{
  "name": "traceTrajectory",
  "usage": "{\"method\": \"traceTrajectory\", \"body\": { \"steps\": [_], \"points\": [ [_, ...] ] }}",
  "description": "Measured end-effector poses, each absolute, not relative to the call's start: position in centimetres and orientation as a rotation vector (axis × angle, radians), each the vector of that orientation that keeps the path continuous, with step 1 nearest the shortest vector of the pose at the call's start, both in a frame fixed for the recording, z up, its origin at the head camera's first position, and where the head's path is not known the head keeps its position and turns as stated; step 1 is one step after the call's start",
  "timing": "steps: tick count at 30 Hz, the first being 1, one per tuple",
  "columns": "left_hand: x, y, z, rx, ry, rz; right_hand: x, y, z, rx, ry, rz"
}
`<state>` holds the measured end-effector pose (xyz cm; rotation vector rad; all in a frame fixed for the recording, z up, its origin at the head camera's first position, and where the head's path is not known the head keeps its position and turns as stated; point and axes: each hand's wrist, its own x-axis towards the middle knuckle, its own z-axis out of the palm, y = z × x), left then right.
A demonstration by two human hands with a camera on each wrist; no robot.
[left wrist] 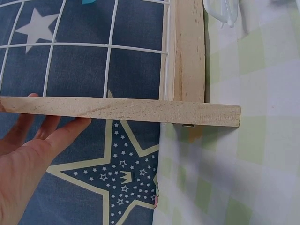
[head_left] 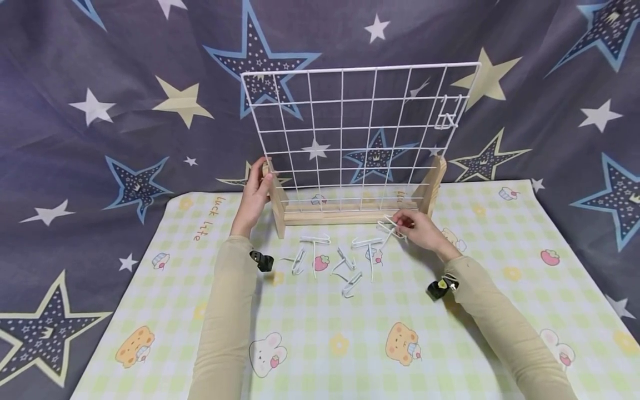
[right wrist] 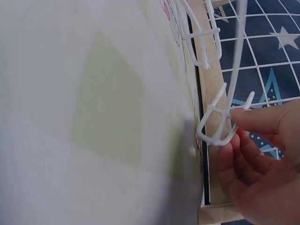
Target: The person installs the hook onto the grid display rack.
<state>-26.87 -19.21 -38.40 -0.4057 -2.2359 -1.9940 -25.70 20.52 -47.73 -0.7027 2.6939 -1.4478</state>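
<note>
Right hand [head_left: 419, 229]: low over the mat, just in front of the rack's right foot, forearm running back toward the body along the mat. Thumb and fingers [right wrist: 260, 119] pinch a white wire hook [right wrist: 219, 123], curled round its stem. The hook's long axis lies roughly flat, running left from the fingertips toward the rack; its bent end is nearest the wooden base.

Left hand [head_left: 256, 191]: raised at the rack's left wooden foot [left wrist: 122, 110], wrist cocked up, fingers straight and pressed flat against the wood; nothing gripped.

Wire grid [head_left: 357, 130]: white, standing upright in the wooden base [head_left: 350, 214], tilted slightly back, its broad face toward the person. One hook [head_left: 446, 118] hangs at its upper right corner.

Loose hooks [head_left: 332, 258]: scattered flat on the checked mat [head_left: 320, 333] between the two forearms, pointing different ways.

Behind: dark star-printed cloth [head_left: 100, 111].
</note>
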Motion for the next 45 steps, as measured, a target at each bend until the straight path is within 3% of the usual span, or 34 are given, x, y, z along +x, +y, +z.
{"method": "traceTrajectory", "body": {
  "steps": [6, 15, 45],
  "points": [
    [-26.8, -19.2, -38.5, -0.412, -2.235, -1.989, -25.6, 20.6, -47.9, -0.658, 2.657, -1.523],
    [-26.7, -19.1, -38.3, -0.393, -2.250, -1.979, -23.4, 19.6, -44.8, -0.624, 2.581, -1.654],
    [-26.8, -19.2, -38.5, -0.382, -2.252, -1.989, -24.6, 19.6, -45.8, -0.516, 2.488, -1.869]
  ]
}}
